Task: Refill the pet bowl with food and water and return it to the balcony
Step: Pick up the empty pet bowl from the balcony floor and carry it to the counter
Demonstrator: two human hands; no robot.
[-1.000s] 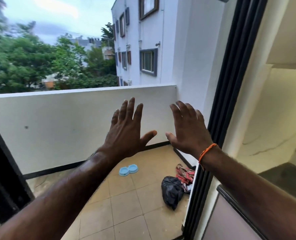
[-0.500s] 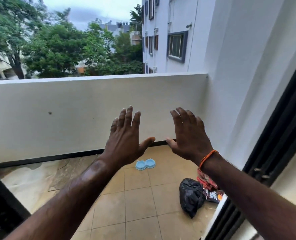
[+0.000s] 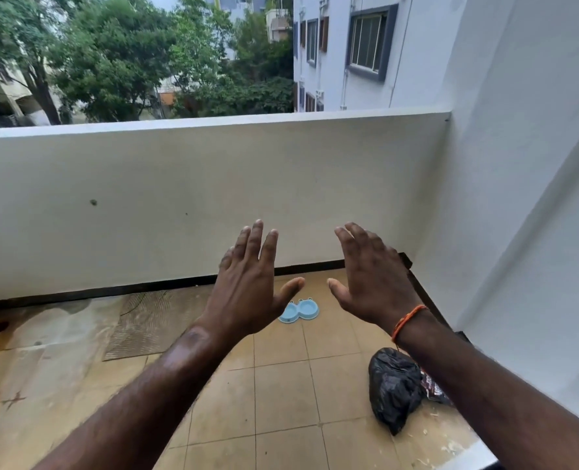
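1. Pet bowl (image 3: 298, 311): blue double dish on the balcony floor (image 3: 281, 395) near the wall (image 3: 186, 205), long axis left-right, cups up; contents too small to tell.
2. Left hand (image 3: 247, 293) and right hand (image 3: 373, 283) raised in front, fingers spread, holding nothing, well apart from the bowl.
3. Risks: floor looks wet, slip likely; black bag (image 3: 395, 388) beside the walking path; one-sided lift could tilt the dish.

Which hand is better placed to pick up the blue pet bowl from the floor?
Probably the left hand: in the view its thumb sits just above the blue pet bowl. The right hand is farther aside. Both are open and empty.
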